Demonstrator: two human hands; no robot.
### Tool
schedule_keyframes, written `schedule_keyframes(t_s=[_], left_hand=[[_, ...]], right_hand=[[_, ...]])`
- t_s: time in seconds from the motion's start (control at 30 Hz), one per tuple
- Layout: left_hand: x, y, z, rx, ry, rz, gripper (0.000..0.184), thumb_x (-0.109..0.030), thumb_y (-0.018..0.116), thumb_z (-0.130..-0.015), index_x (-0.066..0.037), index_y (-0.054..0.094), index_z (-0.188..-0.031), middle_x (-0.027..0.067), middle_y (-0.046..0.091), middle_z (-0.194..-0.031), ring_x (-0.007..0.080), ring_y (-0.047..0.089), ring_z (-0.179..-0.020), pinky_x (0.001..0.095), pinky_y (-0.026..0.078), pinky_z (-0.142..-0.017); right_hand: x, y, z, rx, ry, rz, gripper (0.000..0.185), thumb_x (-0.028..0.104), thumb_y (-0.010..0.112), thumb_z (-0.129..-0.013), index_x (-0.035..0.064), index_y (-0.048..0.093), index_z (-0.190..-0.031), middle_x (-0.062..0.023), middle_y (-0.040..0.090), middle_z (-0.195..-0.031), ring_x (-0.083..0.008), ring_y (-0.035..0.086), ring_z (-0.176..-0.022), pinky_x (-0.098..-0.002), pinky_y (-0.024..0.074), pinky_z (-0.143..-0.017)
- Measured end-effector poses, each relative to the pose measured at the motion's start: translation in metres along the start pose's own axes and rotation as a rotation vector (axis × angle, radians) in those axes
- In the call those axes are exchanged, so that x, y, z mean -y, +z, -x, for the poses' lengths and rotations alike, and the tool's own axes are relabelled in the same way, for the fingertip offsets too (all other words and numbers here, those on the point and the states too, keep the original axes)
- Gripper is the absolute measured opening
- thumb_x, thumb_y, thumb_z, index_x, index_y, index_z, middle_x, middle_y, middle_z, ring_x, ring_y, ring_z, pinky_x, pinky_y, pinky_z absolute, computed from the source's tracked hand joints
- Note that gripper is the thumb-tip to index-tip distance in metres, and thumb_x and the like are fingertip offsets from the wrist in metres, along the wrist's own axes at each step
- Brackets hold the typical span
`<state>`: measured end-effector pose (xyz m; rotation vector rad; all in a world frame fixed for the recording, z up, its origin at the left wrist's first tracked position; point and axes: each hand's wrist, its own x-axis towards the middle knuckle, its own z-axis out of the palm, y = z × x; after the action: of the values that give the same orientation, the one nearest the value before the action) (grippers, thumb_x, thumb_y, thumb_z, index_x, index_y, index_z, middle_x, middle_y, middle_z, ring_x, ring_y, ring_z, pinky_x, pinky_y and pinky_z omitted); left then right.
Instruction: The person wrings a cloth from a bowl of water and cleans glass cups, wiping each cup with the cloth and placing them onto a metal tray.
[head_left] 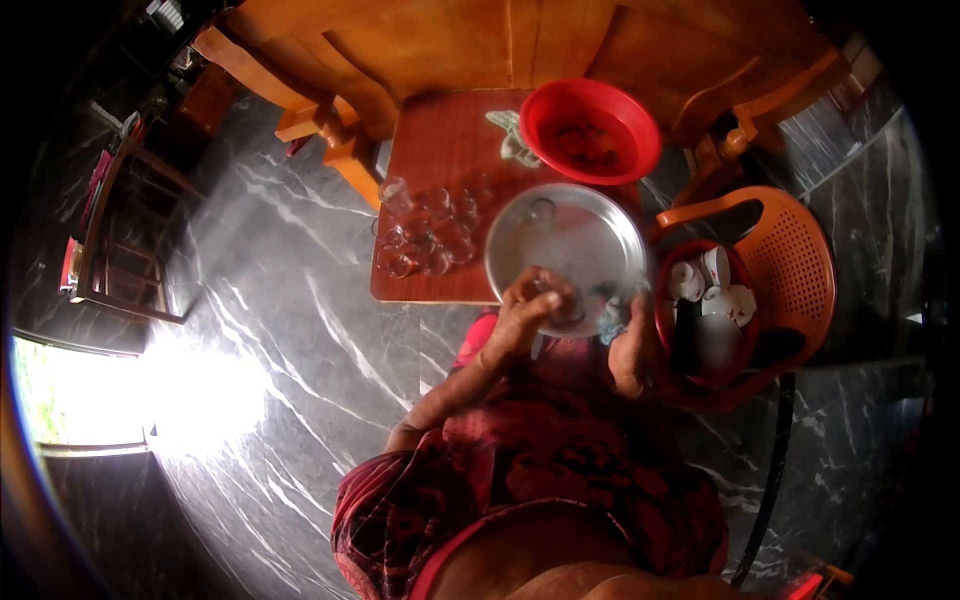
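Observation:
My left hand is closed around a clear drinking glass, held over the near part of a round metal tray. My right hand is at the tray's near right side, fingers curled by a small bluish-white cloth or scrubber that it seems to grip; the fingers are partly blurred. Another clear glass stands toward the tray's far side. The tray overlaps the right front of a reddish-brown table. Several clear glasses stand grouped at the table's left front.
A red basin with indistinct contents sits at the table's far right, beside a pale green cloth. To my right, an orange plastic chair bears a red tub of white cups. A wooden bench stands behind the table.

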<state>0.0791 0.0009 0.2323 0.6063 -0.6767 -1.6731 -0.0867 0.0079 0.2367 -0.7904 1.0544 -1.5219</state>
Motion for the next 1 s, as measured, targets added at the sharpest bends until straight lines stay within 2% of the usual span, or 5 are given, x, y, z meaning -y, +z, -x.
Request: schedule_keyframes(t_s=[0.1,0.23,0.37,0.7,1.0], left_hand=[[0.011,-0.010,-0.002,0.000,-0.047,0.163,0.034,-0.026,0.070,-0.081,-0.006,0.056,-0.105,0.0082,0.062,-0.099,0.0218,0.060,-0.095,0.0418,0.049,-0.089],[0.028,-0.002,0.003,-0.025,-0.147,0.085,0.035,-0.019,0.065,-0.086,-0.003,0.054,-0.115,0.0070,0.060,-0.103,0.0181,0.059,-0.091,0.0303,0.050,-0.081],[0.029,-0.008,0.002,0.033,-0.182,0.186,0.035,-0.021,0.063,-0.088,-0.003,0.054,-0.116,0.0065,0.061,-0.104,0.0147,0.061,-0.089,0.0245,0.051,-0.074],[0.024,-0.004,0.004,0.167,-0.216,-0.003,0.025,-0.022,0.056,-0.092,-0.002,0.059,-0.107,0.0041,0.063,-0.096,0.0104,0.058,-0.085,0.0229,0.047,-0.071],[0.025,0.005,-0.002,-0.036,-0.308,0.261,0.041,-0.035,0.055,-0.089,-0.004,0.051,-0.116,0.0066,0.057,-0.101,0.0163,0.056,-0.090,0.0281,0.048,-0.075]], right_hand=[[0.033,0.012,0.004,0.155,-0.193,0.209,0.047,0.042,0.041,-0.094,0.0008,0.048,-0.116,-0.0078,0.058,-0.100,-0.0103,0.053,-0.076,-0.0255,0.0453,-0.071],[0.028,0.025,0.004,0.481,-0.609,0.594,0.058,0.020,0.066,-0.080,-0.0003,0.040,-0.128,-0.0196,0.042,-0.129,-0.0331,0.040,-0.122,-0.0416,0.0342,-0.101],[0.014,0.025,-0.001,0.448,-0.763,0.797,0.063,0.024,0.070,-0.078,-0.0012,0.041,-0.128,-0.0217,0.042,-0.127,-0.0355,0.043,-0.114,-0.0434,0.0352,-0.096],[0.012,0.009,0.000,0.385,-0.710,0.578,0.056,0.024,0.078,-0.073,-0.0012,0.051,-0.116,-0.0136,0.057,-0.095,-0.0269,0.056,-0.084,-0.0352,0.0461,-0.074],[0.009,0.016,-0.008,0.364,-0.690,0.734,0.072,0.035,0.080,-0.068,0.0021,0.047,-0.123,-0.0141,0.052,-0.105,-0.0292,0.049,-0.096,-0.0394,0.0399,-0.084]])
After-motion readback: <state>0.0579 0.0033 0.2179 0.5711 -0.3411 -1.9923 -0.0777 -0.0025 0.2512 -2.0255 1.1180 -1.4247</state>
